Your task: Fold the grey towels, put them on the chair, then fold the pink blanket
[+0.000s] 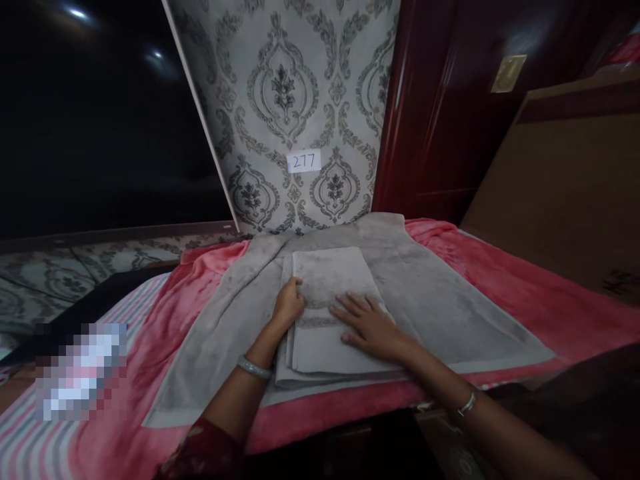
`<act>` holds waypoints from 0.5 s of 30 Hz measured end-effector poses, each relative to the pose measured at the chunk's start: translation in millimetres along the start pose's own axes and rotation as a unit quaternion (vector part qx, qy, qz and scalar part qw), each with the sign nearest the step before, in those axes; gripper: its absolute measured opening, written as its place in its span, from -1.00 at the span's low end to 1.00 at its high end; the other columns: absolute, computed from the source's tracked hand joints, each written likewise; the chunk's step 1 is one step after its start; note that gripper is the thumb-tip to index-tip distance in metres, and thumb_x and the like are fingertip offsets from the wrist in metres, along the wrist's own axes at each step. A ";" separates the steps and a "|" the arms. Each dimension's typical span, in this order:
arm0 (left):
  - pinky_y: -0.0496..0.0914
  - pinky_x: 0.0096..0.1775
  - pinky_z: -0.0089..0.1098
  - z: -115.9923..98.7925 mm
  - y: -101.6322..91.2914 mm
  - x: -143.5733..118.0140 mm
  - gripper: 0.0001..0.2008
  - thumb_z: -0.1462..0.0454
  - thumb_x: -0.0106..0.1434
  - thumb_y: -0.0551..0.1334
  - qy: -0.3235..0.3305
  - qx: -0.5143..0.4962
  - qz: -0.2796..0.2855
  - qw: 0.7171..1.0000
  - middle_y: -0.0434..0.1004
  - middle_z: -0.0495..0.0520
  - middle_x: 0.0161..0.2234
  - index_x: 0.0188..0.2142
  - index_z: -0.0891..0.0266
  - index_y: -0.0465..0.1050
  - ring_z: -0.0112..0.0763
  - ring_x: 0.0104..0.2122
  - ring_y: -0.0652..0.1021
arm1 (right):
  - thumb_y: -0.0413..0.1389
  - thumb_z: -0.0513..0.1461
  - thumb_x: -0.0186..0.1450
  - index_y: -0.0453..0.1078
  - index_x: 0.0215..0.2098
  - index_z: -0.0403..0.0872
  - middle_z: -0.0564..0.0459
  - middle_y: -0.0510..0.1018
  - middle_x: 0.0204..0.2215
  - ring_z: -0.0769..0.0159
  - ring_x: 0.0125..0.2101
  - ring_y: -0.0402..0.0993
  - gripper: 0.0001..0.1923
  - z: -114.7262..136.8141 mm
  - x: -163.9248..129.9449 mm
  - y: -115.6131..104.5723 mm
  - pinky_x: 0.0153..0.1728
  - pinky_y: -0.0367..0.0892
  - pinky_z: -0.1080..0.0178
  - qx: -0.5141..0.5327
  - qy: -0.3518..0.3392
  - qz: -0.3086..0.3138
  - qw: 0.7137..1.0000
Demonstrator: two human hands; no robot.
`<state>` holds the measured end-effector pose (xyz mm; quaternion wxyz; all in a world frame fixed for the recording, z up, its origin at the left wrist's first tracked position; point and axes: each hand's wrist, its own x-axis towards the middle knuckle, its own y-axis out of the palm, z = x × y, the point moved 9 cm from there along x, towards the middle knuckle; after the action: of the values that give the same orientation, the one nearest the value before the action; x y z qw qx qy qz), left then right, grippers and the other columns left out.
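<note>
A folded light-grey towel [333, 267], several layers thick, lies on a larger spread grey towel [430, 307]. At its left edge is my left hand [289, 303], its fingers curled closed against the layered side and partly hidden. My right hand [367, 327] rests flat on top of the folded towel, near its right edge, with fingers spread. A darker band runs across the folded towel between the hands. The spread towel lies smooth on the right and has a long crease on the left.
Under the grey cloth is a pink blanket [500, 280] over a striped cloth [30, 427]. A large dark screen [100, 120] stands at left. A paper marked 277 [304, 161] is on the patterned wall. A cardboard box [565, 180] stands at right before a dark red door [430, 100].
</note>
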<state>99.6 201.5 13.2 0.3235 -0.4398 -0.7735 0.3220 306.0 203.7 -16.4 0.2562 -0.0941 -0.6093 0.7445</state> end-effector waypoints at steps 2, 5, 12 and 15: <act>0.41 -0.04 -0.31 -0.4 -1.5 -1.7 -0.54 0.51 0.09 0.14 0.000 0.019 0.012 1.000 0.57 0.14 -0.17 -0.01 0.24 0.43 -0.24 -0.14 0.58 | 0.07 0.03 0.43 0.14 0.42 0.12 -0.09 0.01 0.45 -0.13 0.43 -0.18 -0.36 3.8 1.1 3.8 0.32 -0.19 -0.37 0.002 -0.012 0.013 1.000; 0.41 0.03 -0.21 -7.6 -10.6 0.7 -0.55 0.46 0.15 0.15 0.009 0.073 0.006 0.997 0.49 0.29 0.04 0.04 0.27 0.44 -0.13 -0.04 0.57 | 0.07 0.03 0.44 0.17 0.41 0.12 -0.10 0.04 0.44 -0.10 0.43 -0.15 -0.38 3.3 6.7 1.9 0.33 -0.17 -0.35 0.016 -0.018 0.027 0.999; 0.01 0.38 -0.10 -76.0 34.3 20.0 -0.47 0.20 0.45 -0.06 0.272 0.125 0.122 0.946 0.12 0.17 0.42 0.36 0.20 0.18 -0.23 0.42 0.08 | 0.04 0.08 0.45 0.09 0.44 0.12 -0.11 0.02 0.45 -0.06 0.44 -0.21 -0.34 29.4 28.3 -2.0 0.34 -0.24 -0.32 0.042 -0.098 0.012 0.994; -0.10 0.38 0.11 -68.7 70.9 24.2 -0.46 0.11 0.47 -0.05 0.273 0.165 0.208 0.925 0.01 0.08 0.45 0.40 0.05 0.11 -0.16 0.45 -0.02 | 0.06 0.06 0.44 0.08 0.45 0.13 -0.10 0.11 0.42 -0.03 0.43 -0.15 -0.33 36.5 27.3 5.3 0.36 -0.25 -0.27 0.052 -0.097 0.013 0.994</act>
<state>177.2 266.5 3.0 0.5162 -0.6016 -0.4824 0.3728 264.8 185.3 -8.1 0.1906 -0.0156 -0.5905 0.7840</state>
